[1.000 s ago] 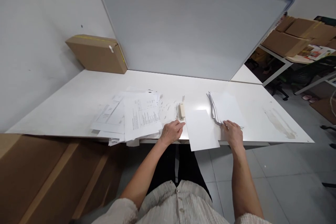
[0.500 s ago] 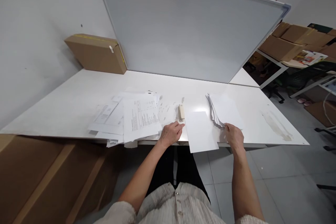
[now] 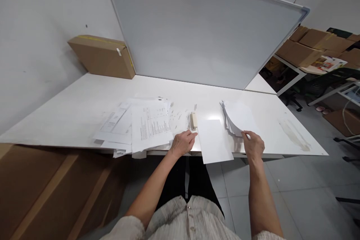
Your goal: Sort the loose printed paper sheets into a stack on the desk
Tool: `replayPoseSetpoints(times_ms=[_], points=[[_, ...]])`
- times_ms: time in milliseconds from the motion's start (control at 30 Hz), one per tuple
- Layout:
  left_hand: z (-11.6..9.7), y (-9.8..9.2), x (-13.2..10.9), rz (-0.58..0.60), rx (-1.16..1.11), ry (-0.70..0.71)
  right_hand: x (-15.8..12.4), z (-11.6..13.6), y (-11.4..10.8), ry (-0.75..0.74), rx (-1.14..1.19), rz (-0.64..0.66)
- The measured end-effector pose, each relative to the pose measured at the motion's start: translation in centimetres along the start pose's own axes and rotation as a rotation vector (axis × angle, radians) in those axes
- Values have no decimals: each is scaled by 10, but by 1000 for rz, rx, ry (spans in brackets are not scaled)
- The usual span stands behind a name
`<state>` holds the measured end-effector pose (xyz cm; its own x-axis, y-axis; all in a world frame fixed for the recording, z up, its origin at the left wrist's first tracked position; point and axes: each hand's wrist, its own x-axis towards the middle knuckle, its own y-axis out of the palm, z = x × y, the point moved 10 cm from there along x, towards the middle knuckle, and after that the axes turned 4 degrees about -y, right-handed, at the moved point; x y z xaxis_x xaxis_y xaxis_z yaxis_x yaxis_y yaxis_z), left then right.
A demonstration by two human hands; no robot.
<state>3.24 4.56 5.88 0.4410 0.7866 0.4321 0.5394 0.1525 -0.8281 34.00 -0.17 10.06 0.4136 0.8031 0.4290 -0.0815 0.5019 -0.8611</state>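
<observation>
My right hand (image 3: 254, 145) pinches the near corner of a stack of blank white sheets (image 3: 239, 118) and lifts that corner off the white table (image 3: 84, 105). My left hand (image 3: 184, 142) rests loosely curled at the table's front edge, its fingertips touching the left edge of a single white sheet (image 3: 214, 140) that overhangs the edge. A small cream stapler (image 3: 194, 120) lies just beyond the left hand's fingers. Left of that hand is a messy pile of printed papers (image 3: 140, 125).
A large whiteboard (image 3: 197, 30) leans at the back of the table, a flat cardboard box (image 3: 102, 56) beside it against the wall. Brown cardboard (image 3: 47, 191) stands at my lower left. More boxes on a table (image 3: 315, 45) sit at the right, tiled floor below.
My right hand went from lying on the stack's near corner to pinching it and raising it, so the sheets curl upward. The left hand stayed in place.
</observation>
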Motion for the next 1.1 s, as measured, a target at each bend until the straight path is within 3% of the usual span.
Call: replayPoseSetpoints(times_ms=[133, 233, 400, 500, 1100], points=[[0, 0, 0, -6, 0, 7, -6, 30, -21, -202, 10, -106], [-1, -1, 0, -11, 1, 11, -27, 66, -28, -342, 32, -80], [-1, -1, 0, 3, -4, -1, -91, 132, -10, -628, 55, 67], [-1, -1, 0, 15, 0, -12, -121, 154, 0, -731, 77, 88], [-18, 0, 0, 96, 58, 120, -141, 157, 16, -835, 118, 156]])
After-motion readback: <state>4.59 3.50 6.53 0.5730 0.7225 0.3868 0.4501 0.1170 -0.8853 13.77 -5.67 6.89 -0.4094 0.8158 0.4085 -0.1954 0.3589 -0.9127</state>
